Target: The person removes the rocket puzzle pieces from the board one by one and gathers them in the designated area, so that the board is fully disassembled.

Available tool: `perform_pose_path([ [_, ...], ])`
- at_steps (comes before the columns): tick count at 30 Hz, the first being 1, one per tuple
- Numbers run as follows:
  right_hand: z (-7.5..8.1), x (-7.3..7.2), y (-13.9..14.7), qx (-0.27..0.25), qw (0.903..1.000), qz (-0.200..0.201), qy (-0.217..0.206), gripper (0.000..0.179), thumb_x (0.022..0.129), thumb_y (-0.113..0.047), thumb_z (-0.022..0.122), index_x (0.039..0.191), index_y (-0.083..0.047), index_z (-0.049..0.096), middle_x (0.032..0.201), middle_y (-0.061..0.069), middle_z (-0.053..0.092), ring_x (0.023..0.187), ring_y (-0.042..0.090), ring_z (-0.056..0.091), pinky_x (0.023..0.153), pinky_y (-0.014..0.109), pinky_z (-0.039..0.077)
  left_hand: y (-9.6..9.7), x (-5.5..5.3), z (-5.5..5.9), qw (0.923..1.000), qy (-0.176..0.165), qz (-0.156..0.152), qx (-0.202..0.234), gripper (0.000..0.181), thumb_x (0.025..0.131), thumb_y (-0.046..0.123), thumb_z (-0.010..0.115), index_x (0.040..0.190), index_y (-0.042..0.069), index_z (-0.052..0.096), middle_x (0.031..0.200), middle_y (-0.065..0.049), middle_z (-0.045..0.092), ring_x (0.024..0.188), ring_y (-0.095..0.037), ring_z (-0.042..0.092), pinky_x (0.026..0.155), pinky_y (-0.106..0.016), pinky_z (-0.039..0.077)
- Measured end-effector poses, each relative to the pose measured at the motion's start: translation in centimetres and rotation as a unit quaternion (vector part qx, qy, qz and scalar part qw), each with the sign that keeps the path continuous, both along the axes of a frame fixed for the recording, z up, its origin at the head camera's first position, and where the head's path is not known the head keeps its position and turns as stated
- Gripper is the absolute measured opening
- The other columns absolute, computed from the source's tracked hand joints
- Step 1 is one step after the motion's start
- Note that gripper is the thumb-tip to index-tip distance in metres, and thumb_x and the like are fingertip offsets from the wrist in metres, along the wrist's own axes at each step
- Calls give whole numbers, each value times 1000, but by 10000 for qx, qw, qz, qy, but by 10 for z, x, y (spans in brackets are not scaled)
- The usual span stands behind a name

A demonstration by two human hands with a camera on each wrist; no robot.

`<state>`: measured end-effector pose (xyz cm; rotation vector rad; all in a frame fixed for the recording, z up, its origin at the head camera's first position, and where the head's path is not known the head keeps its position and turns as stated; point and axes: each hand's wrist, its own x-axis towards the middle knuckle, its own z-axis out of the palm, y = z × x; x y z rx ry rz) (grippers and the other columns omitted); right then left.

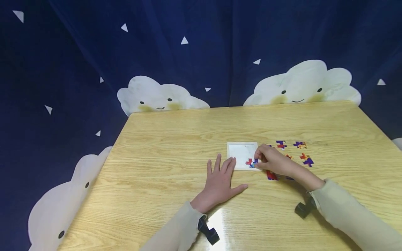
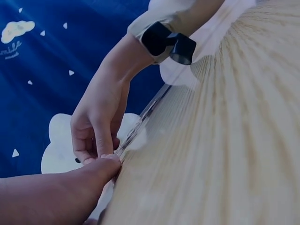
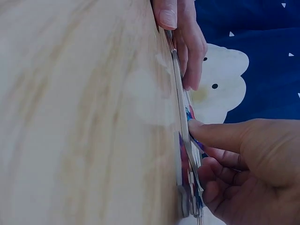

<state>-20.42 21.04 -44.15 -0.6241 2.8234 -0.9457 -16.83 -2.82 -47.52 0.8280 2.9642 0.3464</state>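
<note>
A small white puzzle tray [image 1: 240, 152] with a raised rim lies on the table. In its lower right corner, red and blue jigsaw pieces [image 1: 250, 162] show. My right hand [image 1: 276, 161] pinches a jigsaw piece there, fingers curled; in the right wrist view the thumb [image 3: 220, 135] presses a blue part at the tray's edge. My left hand [image 1: 218, 186] lies palm down with spread, straight fingers, its fingertips resting at the tray's lower left rim. The left wrist view shows the right hand [image 2: 101, 117] bent down close beyond the left thumb [image 2: 70, 190].
Several loose jigsaw pieces [image 1: 306, 160] in purple, red and yellow lie right of the tray, some partly hidden under the right hand and forearm. The wooden table [image 1: 163, 150] reaches back to a dark blue curtain [image 1: 207, 42] printed with clouds. A black wrist camera [image 1: 208, 233] sits on each wrist.
</note>
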Motion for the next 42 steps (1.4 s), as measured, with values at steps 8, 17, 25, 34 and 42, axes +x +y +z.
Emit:
perform_pose_path([
  [8, 1, 7, -3, 100, 9998, -187, 58, 19, 86, -8, 73, 95, -5, 56, 79, 3, 51, 68, 12, 43, 57, 22, 37, -13, -2, 3, 9981, -65, -255, 559, 79, 93, 62, 51, 154, 17, 29, 161, 2, 31, 154, -31, 12, 120, -60, 12],
  [17, -1, 13, -6, -35, 9991, -263, 318, 20, 85, -4, 73, 94, -6, 55, 79, 1, 52, 70, 11, 44, 59, 21, 40, -16, -1, 5, 9980, 20, -359, 524, 74, 94, 59, 50, 153, 16, 35, 161, 3, 31, 154, -29, 16, 121, -59, 15],
  [25, -4, 15, -7, -203, 9979, -254, 553, 20, 85, 0, 72, 93, -6, 55, 81, 2, 56, 71, 9, 46, 60, 20, 43, -16, -2, 3, 9992, 7, -333, 229, 75, 95, 61, 46, 155, 19, 29, 163, 6, 25, 154, -27, 12, 122, -57, 13],
  [34, -4, 17, 1, -949, 9948, -358, -67, 12, 90, -3, 67, 95, -7, 57, 86, 4, 63, 75, 5, 55, 65, 19, 49, -15, -1, 4, 9993, 78, -322, 144, 74, 95, 62, 45, 155, 20, 30, 163, 7, 27, 154, -27, 15, 121, -56, 15],
  [42, -5, 17, 10, -1441, 9875, -362, -520, 8, 93, -6, 64, 98, -6, 59, 87, 7, 61, 75, 7, 57, 63, 21, 50, -16, -2, 4, 9994, 118, -303, 154, 73, 95, 61, 46, 154, 20, 33, 162, 7, 30, 154, -27, 17, 121, -56, 16],
])
